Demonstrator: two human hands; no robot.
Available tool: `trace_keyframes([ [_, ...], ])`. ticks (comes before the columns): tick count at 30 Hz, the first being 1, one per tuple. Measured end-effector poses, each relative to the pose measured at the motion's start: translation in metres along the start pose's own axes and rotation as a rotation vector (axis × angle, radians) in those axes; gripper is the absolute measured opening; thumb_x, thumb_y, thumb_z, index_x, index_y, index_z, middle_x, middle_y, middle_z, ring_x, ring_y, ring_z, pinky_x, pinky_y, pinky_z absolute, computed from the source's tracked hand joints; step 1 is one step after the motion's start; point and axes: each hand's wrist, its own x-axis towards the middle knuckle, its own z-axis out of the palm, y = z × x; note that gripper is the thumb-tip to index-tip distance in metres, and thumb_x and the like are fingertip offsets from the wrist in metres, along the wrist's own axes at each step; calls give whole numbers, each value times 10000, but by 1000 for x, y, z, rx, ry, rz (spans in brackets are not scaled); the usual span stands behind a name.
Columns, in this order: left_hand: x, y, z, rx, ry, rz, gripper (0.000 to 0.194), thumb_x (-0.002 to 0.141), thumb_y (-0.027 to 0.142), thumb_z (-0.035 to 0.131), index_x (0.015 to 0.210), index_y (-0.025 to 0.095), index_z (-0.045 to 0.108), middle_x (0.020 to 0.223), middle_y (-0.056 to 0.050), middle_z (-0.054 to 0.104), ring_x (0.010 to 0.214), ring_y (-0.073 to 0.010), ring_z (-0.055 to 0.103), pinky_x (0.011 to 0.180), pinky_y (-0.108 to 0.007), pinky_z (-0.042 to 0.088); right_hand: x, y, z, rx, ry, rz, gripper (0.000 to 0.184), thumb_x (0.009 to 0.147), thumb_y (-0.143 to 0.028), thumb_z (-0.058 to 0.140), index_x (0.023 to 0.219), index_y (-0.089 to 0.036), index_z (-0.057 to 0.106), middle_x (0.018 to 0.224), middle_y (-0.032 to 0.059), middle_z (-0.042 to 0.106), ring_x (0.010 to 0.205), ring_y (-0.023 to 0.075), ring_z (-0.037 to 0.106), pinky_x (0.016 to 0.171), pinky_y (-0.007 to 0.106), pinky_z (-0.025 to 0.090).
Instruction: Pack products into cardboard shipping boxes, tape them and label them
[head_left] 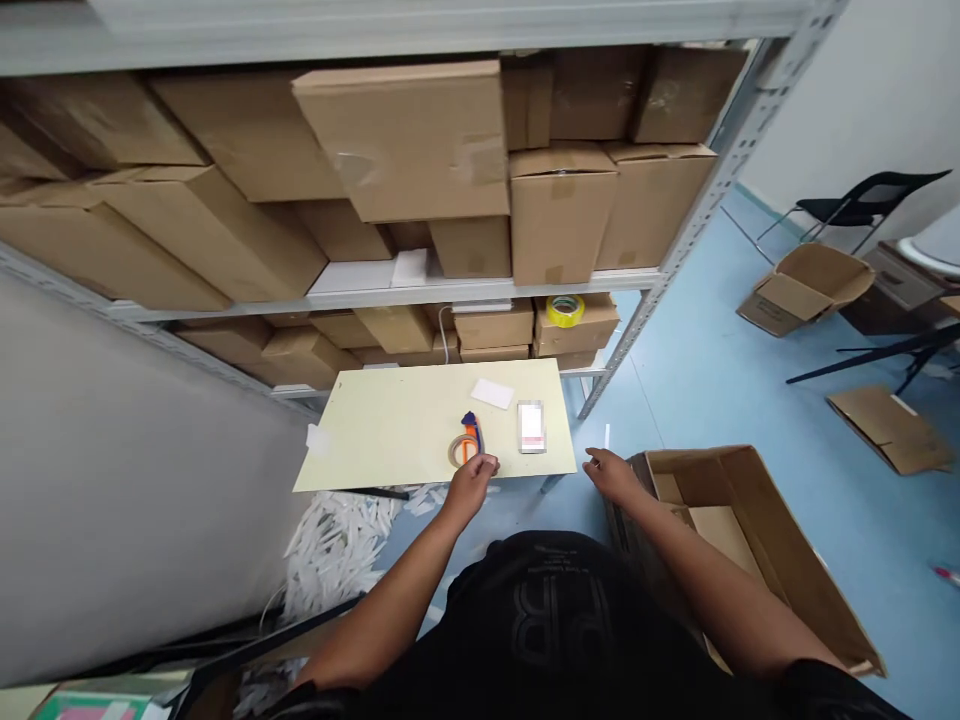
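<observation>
My left hand (471,482) is at the front edge of a pale yellow table (397,420), fingers curled together. What they hold, if anything, is hidden. Just beyond it lies an orange and blue tape dispenser (471,428) with a roll of tape (455,450); whether the hand touches it I cannot tell. Off the table's right corner hovers my right hand (613,476), fingers slightly apart and nothing visible in them. A phone-like device with a lit screen (532,427) rests near the right end of the tabletop, and a white card or slip (492,393) lies behind it.
A metal shelf rack (480,292) packed with cardboard boxes (420,140) rises behind the table. Yellow tape (565,310) sits on a lower box. An open carton (765,520) stands at my right. White paper strips (337,545) pile up below left. Chairs (847,208) stand further right.
</observation>
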Motion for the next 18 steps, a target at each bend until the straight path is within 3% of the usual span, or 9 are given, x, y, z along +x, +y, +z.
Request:
trace_keyframes([
  [4, -9, -27, -52, -36, 80, -39, 456, 910, 613, 529, 952, 200, 717, 977, -75, 766, 971, -263, 705, 893, -378, 534, 37, -37, 18, -101, -86, -31, 473, 981, -286, 533, 1422, -139, 615, 1229, 139, 702, 1145, 244, 645, 997, 309, 432],
  [8, -19, -45, -77, -77, 161, -94, 477, 893, 638, 531, 949, 197, 705, 985, -87, 766, 968, -263, 704, 886, -380, 539, 78, -58, 27, -201, -187, -50, 462, 975, -268, 524, 1414, -153, 615, 1275, 155, 671, 1160, 263, 622, 986, 331, 431],
  [12, -26, -55, -81, -124, 241, -179, 511, 868, 678, 546, 928, 193, 698, 940, -85, 754, 944, -262, 702, 872, -386, 549, 121, -69, 33, -274, -267, -66, 497, 966, -264, 506, 1447, -166, 580, 1314, 160, 642, 1204, 285, 592, 965, 338, 437],
  [18, -29, -53, -68, -112, 354, -263, 512, 856, 677, 552, 919, 192, 702, 913, -75, 745, 916, -256, 698, 853, -383, 553, 165, -71, 44, -315, -353, -132, 666, 926, -235, 527, 1578, -154, 418, 1361, 195, 603, 1210, 327, 589, 918, 368, 466],
])
